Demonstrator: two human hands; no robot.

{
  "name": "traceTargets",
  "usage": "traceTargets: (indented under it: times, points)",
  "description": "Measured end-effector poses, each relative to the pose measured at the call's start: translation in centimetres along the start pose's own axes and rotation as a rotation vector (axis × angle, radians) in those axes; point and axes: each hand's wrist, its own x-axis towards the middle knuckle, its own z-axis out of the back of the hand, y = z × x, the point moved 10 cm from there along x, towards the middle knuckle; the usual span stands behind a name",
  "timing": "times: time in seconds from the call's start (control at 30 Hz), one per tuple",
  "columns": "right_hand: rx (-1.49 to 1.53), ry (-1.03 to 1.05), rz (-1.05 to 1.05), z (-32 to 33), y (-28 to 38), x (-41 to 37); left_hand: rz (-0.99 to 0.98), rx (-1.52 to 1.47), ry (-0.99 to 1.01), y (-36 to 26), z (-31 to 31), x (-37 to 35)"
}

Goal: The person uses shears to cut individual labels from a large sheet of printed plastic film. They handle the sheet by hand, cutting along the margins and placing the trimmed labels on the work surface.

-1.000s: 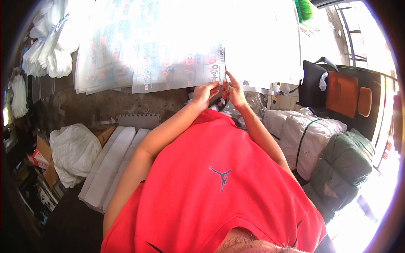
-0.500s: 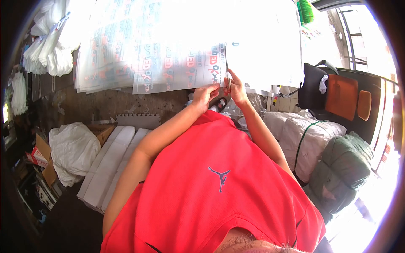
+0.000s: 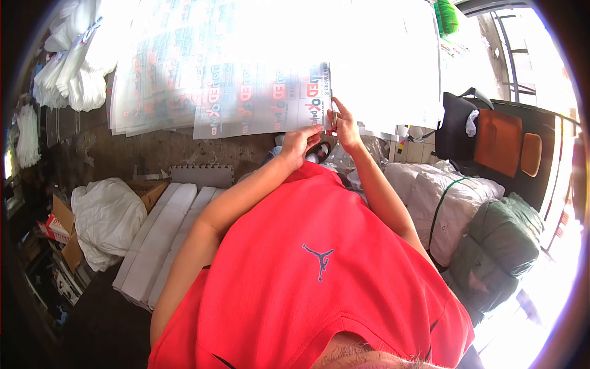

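Observation:
A translucent plastic sheet [image 3: 249,114] with rows of red and blue print lies over a stack on the bright table, its near edge overhanging. At that sheet's near right corner, my left hand [image 3: 299,142] is closed, thumb and fingers pinching the edge. Just to the right, my right hand [image 3: 347,130] is closed around a small tool that looks like scissors [image 3: 333,117], with metal and a bit of red showing. The tool lies along the sheet's right edge, its blades partly hidden by my fingers and glare.
White bundles [image 3: 455,203] and a dark green bundle [image 3: 507,234] are at the right, below a chair [image 3: 458,132]. To the left are stacked white packs [image 3: 157,246], a white bag [image 3: 107,218] and cardboard boxes [image 3: 64,227]. Plastic bags [image 3: 74,67] hang at the upper left.
My hands stay at the sheet's corner with only slight shifts. The right fingers and the tool have changed position a little; the left hand has moved slightly.

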Motion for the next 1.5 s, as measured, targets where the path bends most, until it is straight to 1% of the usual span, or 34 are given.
traceTargets:
  times: [0.1, 0.17, 0.4, 0.47, 0.87, 1.03, 1.3, 1.37, 1.5]
  points:
    - [0.009, -0.018, 0.017, 0.2, 0.3, 0.3, 0.002, 0.002, -0.002, -0.1, -0.1, -0.4]
    - [0.033, 0.049, 0.037, 0.1, 0.4, 1.0, 0.003, 0.006, -0.005, -0.1, 0.1, -0.5]
    - [0.042, 0.001, 0.050, 0.3, -0.2, 1.8, -0.009, 0.014, -0.006, -0.4, 0.2, -0.7]
    - [0.043, -0.037, 0.048, 0.3, 0.5, 2.0, -0.020, 0.011, -0.003, -0.6, 0.2, -1.0]
    - [0.010, -0.021, 0.160, 0.8, 4.3, 8.0, -0.039, 0.041, 0.070, -0.7, 0.2, -3.1]
    - [-0.009, -0.042, 0.158, 0.7, 5.1, 9.3, -0.050, -0.001, 0.091, -1.0, -0.1, -3.4]
    - [0.017, -0.061, 0.163, 0.0, 5.7, 9.5, -0.024, -0.029, 0.085, -1.3, -0.1, -3.8]
    - [-0.035, -0.080, 0.127, -0.5, 6.6, 8.8, -0.035, -0.049, 0.072, -1.6, -0.2, -3.9]
    - [0.036, -0.086, 0.180, -0.2, 6.1, 9.9, -0.047, -0.068, 0.084, -1.9, -0.3, -4.3]
